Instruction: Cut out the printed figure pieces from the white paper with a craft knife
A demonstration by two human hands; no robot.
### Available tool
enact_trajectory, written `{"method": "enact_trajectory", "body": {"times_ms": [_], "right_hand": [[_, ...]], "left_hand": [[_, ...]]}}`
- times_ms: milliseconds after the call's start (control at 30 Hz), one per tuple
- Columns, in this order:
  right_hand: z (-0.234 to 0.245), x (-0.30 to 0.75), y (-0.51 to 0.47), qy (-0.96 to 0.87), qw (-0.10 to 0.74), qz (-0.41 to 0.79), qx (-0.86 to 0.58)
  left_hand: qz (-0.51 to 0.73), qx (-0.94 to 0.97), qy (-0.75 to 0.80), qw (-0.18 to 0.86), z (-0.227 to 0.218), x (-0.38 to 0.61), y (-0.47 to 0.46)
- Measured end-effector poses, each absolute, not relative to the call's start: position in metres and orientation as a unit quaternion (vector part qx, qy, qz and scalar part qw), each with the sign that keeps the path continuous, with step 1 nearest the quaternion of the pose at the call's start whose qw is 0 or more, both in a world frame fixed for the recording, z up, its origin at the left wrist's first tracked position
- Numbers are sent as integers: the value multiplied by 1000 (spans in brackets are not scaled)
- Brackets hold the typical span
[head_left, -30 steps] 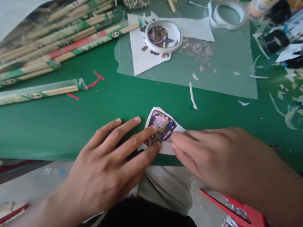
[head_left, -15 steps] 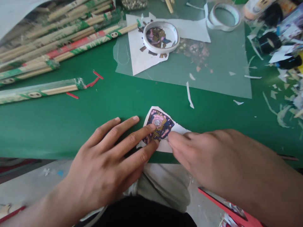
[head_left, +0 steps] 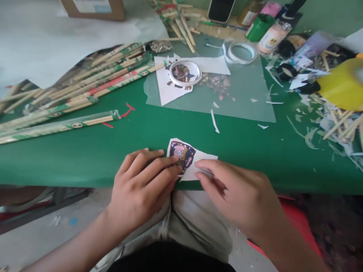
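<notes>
A small piece of white paper point(head_left: 208, 155) with a dark, colourful printed picture point(head_left: 188, 154) lies near the front edge of the green table. My left hand point(head_left: 141, 185) rests on it, palm down and fingers stretched out, two fingertips pressing the lower left of the print. Over the blank right part of the paper is my right hand point(head_left: 241, 189). Its thumb and forefinger are apart, with their tips just right of the print. Between them I make out nothing held; the other fingers are curled out of sight beneath the hand.
Wrapped chopsticks point(head_left: 113, 90) lie at the left. A tape roll point(head_left: 185, 83) sits on a cut-out sheet point(head_left: 164, 92) over a translucent sheet point(head_left: 241, 105); another tape roll point(head_left: 241, 52) is behind. Bottles point(head_left: 273, 37), a yellow roll point(head_left: 343, 85) and paper scraps point(head_left: 337, 130) crowd the right.
My right thumb and forefinger have parted from a pinch at the print's right edge, baring more white paper. My left hand stays on the print. The view now takes in more of the table's back.
</notes>
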State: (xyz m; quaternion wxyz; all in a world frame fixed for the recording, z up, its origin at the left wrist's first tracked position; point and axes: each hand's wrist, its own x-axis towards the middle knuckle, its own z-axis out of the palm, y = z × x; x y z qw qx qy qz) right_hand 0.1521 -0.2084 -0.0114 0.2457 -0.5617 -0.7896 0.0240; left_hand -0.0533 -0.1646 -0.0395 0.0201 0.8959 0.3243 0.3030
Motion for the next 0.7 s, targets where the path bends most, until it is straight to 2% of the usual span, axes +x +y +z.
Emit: {"method": "enact_trajectory", "body": {"times_ms": [333, 533, 700], "right_hand": [[-32, 134, -209, -776, 278, -1, -566], [-34, 132, -209, -771, 275, -38, -573], [-28, 135, -210, -755, 301, -16, -582]], "left_hand": [[325, 875, 359, 27, -45, -50, -168], [329, 875, 355, 25, -44, -50, -167], [329, 876, 352, 33, -45, -50, -166]]}}
